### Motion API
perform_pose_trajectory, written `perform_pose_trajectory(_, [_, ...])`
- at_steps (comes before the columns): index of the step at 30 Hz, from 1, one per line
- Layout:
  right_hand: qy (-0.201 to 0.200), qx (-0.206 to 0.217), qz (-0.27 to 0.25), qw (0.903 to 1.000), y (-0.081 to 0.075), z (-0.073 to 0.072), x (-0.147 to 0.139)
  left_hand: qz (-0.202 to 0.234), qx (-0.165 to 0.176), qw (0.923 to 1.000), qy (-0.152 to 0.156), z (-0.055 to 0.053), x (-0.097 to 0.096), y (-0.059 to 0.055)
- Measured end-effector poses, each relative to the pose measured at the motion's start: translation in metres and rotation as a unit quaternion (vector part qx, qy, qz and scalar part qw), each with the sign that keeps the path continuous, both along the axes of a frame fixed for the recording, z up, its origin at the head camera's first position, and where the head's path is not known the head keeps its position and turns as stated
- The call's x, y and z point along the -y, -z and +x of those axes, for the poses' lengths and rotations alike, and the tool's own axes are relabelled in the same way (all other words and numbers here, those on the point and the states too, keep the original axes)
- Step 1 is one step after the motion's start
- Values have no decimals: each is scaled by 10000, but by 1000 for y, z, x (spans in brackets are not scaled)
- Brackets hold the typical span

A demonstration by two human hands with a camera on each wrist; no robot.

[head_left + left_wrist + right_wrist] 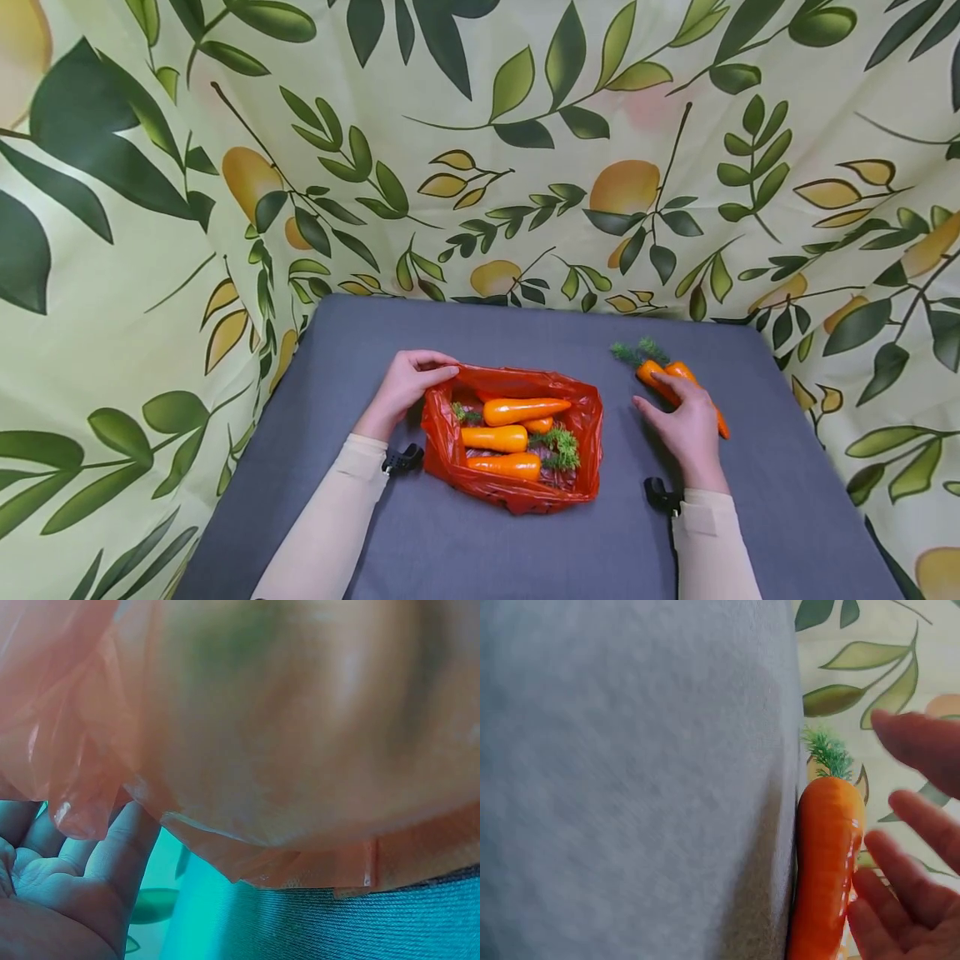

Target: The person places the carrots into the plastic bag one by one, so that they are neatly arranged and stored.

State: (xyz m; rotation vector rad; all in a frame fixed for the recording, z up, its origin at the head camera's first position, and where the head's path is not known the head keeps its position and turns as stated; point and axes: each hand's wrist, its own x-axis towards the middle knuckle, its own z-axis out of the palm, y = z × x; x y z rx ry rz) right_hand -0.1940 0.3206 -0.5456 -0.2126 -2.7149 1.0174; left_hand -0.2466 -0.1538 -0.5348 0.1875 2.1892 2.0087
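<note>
A red plastic bag lies wide open in the middle of the table, with several orange toy carrots and their green tops inside. At its far left corner, my left hand pinches the rim between thumb and fingers. In the left wrist view the thin bag wall covers part of those fingers. To the right of the bag, two more carrots lie side by side on the table. My right hand hovers over them, thumb spread from the fingers. The right wrist view shows its fingertips beside one carrot, not curled round it.
A dark grey cloth covers the table. Behind and at both sides hangs a leaf-and-fruit patterned curtain. Black wrist camera mounts sit on both wrists.
</note>
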Motion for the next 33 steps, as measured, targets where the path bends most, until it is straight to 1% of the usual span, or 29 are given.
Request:
perform_pose_trajectory(3, [194,-3,96,9998,-2,-4,-3,-3,3,10000,-12,0,0,-2])
perform_pose_trajectory(6, [291,35,96,9995,-1,-7,-7,-7,-7,10000,-15,0,0,-3])
perform_pose_trajectory(11, [122,284,124,9994,4,-12,-13,-2,-24,10000,-18,-1,1,-2])
perform_pose_trajectory(14, [-5,482,131,9988,7,-13,-15,12,-21,10000,-7,-1,2,-1])
perform_pose_trajectory(16, [-25,531,147,9985,9,-12,-15,42,-15,10000,-3,-1,2,-1])
perform_pose_trajectory(24, [124,429,158,9989,12,-11,-15,-8,-3,10000,-27,-1,2,0])
perform_pose_trajectory(33, [305,351,-22,9989,11,-8,-14,-16,14,10000,63,-1,3,2])
